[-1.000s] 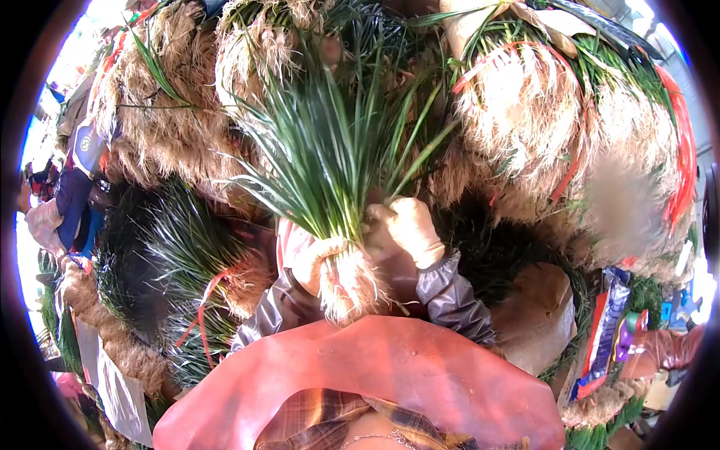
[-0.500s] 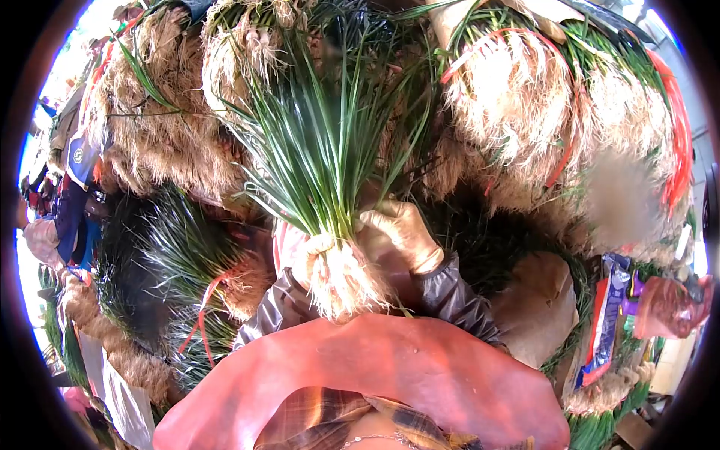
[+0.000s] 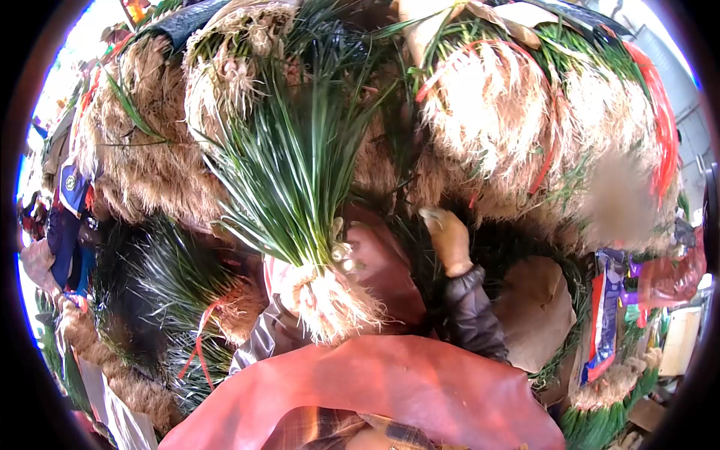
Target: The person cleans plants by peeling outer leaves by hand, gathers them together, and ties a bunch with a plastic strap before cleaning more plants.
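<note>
My left hand (image 3: 343,255) is closed around a bunch of green onions (image 3: 311,187), just above the roots; only some fingertips show. The long green leaves fan upward and away from me, and the pale, stringy roots (image 3: 334,304) hang toward my body. My right hand (image 3: 448,238) is apart from the bunch, to its right, near the dark greens under the hanging roots. Its fingers are bent and close together; whether anything small is in them I cannot make out.
Large rooted bundles (image 3: 487,112) with red ties are stacked across the front. More tied greens (image 3: 184,262) lie at left. A red apron (image 3: 367,382) covers my lap. At right are a brown sheet (image 3: 534,311) and a blue-and-red packet (image 3: 604,315).
My right hand has let go of the bunch's side and moved right, away from it. My left hand keeps hold of the bunch, which sits slightly lower and further left in view.
</note>
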`<state>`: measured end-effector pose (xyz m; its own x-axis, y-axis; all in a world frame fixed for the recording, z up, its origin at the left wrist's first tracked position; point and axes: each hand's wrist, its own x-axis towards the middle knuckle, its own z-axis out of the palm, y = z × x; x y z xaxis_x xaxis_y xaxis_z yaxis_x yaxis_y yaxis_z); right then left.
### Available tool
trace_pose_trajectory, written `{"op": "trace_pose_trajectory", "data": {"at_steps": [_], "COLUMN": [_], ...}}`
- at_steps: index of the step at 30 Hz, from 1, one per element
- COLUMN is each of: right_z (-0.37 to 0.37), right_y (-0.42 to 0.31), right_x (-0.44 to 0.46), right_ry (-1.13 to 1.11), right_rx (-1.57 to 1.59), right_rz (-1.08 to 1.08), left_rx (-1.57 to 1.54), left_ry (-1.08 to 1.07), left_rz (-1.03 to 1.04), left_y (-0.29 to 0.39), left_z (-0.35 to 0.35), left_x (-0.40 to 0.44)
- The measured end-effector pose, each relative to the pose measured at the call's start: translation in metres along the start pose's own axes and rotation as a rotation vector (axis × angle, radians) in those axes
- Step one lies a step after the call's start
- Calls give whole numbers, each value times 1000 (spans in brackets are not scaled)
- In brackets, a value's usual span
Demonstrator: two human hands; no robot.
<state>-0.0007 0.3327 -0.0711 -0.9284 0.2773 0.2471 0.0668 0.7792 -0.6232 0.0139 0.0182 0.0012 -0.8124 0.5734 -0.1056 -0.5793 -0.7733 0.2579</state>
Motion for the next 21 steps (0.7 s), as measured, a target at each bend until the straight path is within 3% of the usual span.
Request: {"op": "trace_pose_trajectory", "data": {"at_steps": [1,3,5,7,9,11,13,14,15,19,20,21], "right_z": [15,22,61,54,11,-5,-22,-25,-34,-23,-15,-14], "right_y": [-4,-49,-17,-19,-47,-51,-59,-66,-75,-119,-113,-115], "right_x": [13,35,49,58,52,43,30,19,10,-30,-33,-34], "right_ry": [73,-24,10,39,-177,-230,-46,10,-86,-310,-536,-541], "right_rx": [64,-550,-292,266,915,826,377,529,415,693,678,682], "right_rz": [-53,94,131,126,303,290,144,36,0,-108,-132,-134], "left_rx": [-14,-46,-137,-273,-284,-187,-96,-74,-61,81,133,135], "left_ry": [-10,-26,-48,-161,-425,-374,-269,-245,-223,-150,-126,-122], "left_rz": [14,61,158,171,-84,-97,-117,-143,-178,-146,-125,-121], "left_y": [-2,-5,-12,-15,-3,1,7,11,12,-3,-8,-7], "left_z": [1,3,1,1,2,-3,-12,-18,-23,-8,-1,-1], "left_x": [1,1,-2,0,1,-1,1,2,4,11,11,8]}}
